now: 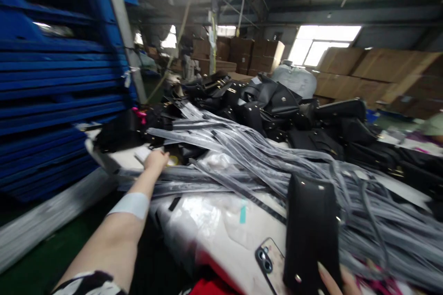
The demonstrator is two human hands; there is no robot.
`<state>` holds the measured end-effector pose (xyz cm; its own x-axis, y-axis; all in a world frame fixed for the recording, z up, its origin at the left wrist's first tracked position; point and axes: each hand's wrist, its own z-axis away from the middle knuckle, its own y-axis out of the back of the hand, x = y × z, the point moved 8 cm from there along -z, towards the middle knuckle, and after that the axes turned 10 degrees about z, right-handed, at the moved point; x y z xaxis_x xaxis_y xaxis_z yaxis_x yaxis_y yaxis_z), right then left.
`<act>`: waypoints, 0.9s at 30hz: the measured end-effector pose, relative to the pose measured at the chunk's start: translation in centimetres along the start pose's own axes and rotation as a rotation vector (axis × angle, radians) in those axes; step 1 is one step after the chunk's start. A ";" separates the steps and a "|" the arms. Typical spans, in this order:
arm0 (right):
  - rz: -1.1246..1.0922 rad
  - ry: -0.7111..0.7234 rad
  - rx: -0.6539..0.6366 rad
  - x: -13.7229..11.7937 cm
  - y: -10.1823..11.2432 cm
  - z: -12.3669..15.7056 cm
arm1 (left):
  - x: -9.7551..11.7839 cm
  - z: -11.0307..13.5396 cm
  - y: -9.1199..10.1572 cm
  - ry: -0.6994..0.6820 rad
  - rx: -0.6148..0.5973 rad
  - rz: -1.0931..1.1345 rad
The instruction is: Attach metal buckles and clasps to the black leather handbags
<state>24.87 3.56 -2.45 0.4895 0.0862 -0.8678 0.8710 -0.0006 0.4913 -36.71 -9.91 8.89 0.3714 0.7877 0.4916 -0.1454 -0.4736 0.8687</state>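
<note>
My left hand [155, 161] stretches out over the far left of the table, fingers curled against a small flat white item [142, 154]. Motion blur hides just what those fingers grip. A roll of tape [172, 160] lies right beside this hand. At the lower right, my right hand [334, 281] holds a black bag [311, 221] with small metal studs, tilted up on its end; only some fingertips show on it. A phone in a patterned case [272, 258] lies just left of the bag. Long grey plastic-wrapped straps [256, 161] spread across the table behind.
Black bags [270, 97] are heaped at the back. Blue pallets [51, 83] stack high on the left near a metal post [126, 32]. Clear plastic wrap [197, 221] covers the table's near edge. Cardboard boxes [380, 71] stand behind. Part of another person [432, 126] shows at the right.
</note>
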 end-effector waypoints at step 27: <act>-0.444 -0.143 -0.145 -0.4 -1.0 0.0 | 21.5 42.4 -17.0 -1.551 -0.749 0.324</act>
<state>23.80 3.51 -2.61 0.0813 -0.0907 -0.9926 0.9871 0.1451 0.0676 12.64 -1.67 2.11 0.6339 -0.5767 0.5154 -0.5724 0.0984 0.8141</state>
